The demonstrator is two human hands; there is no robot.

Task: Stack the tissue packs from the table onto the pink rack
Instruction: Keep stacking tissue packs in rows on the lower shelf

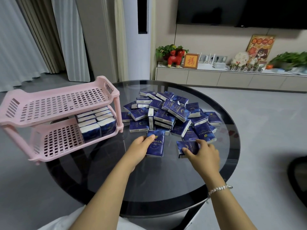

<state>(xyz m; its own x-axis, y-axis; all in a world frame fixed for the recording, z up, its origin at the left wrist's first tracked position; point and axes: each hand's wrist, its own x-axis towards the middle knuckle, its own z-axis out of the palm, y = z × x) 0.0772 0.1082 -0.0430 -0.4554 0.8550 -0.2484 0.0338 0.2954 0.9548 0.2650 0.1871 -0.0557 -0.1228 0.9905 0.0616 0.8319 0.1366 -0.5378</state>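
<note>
Where hands grip, tissue packs [166, 113] gleam navy.

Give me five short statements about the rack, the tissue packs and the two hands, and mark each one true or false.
1. The pink rack has tissue packs on its top shelf. False: the top shelf is bare; the shelved packs stand on the lower shelf.
2. The left hand holds a pack. True.
3. The right hand is idle. False: it grips another pack.
4. A loose pile of packs lies on the glass table. True.
5. The rack stands on the floor. False: it stands on the table.
</note>
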